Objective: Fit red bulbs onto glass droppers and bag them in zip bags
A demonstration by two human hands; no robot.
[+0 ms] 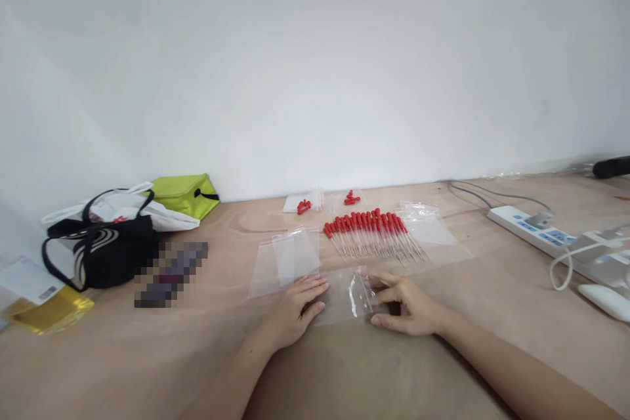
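A clear plastic zip bag (pixel 342 298) lies flat on the table between my two hands. My left hand (pixel 298 307) rests at the bag's left edge, thumb apart from the fingers. At the bag's right end is my right hand (pixel 406 305), its fingers spread and curved, fingertips touching the zip edge. Just beyond the bag lies a row of red-capped thin sticks (pixel 374 230). Other clear bags (pixel 295 256) lie left of the row, and more bags (pixel 430 226) lie to its right.
Small red pieces (pixel 304 207) lie on bags near the wall. At left are a black bag (pixel 115 249), a green bag (pixel 182 193), a blurred dark object (pixel 172 275) and a yellow packet (pixel 54 308). A power strip (pixel 531 230) with cables is at right.
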